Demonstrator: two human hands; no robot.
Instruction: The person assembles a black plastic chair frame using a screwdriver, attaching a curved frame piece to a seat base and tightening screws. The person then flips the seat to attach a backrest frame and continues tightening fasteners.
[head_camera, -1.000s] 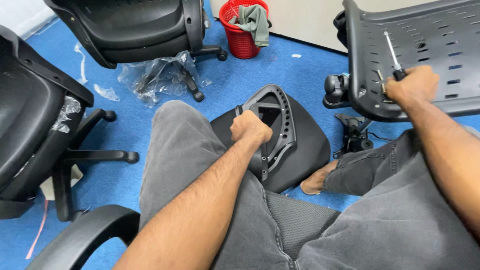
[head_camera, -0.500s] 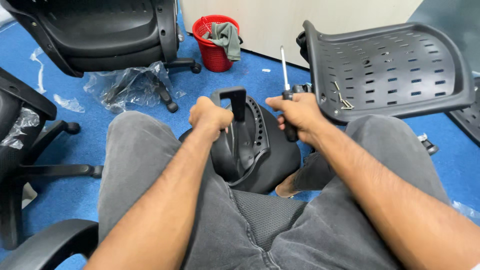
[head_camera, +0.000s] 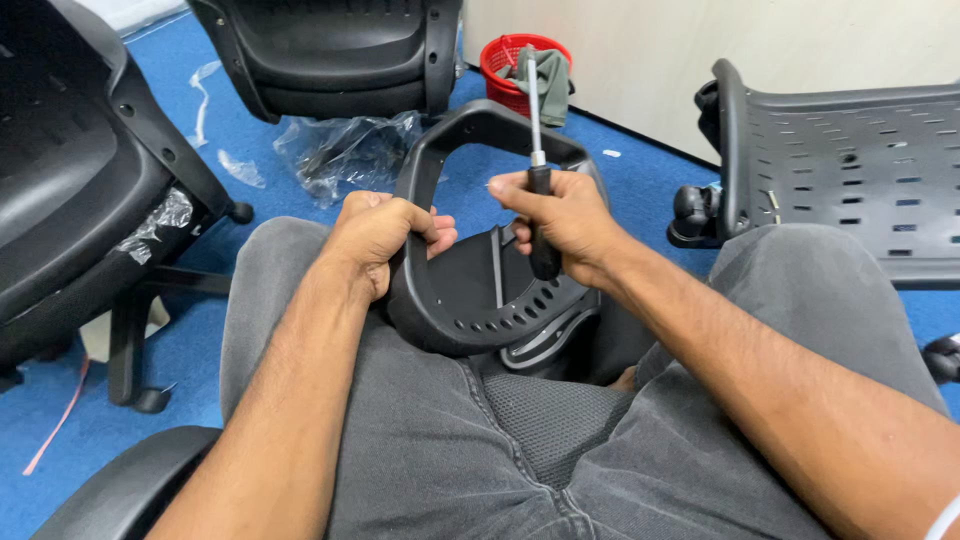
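Black chair armrest (head_camera: 470, 290) in left hand (head_camera: 385, 235), screwdriver (head_camera: 538, 170) in right hand (head_camera: 565, 220)

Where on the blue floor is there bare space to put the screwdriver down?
Bare blue carpet lies between the red basket and the perforated grey seat pan. The left is crowded: crumpled clear plastic wrap and black office chair.

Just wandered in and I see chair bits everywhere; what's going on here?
A person sits on the blue carpet with a black plastic chair armrest frame in their lap. The left hand grips the frame's left side, while the right hand holds a screwdriver upright, tip pointing up. Office chairs, a perforated seat panel and a red basket lie around.
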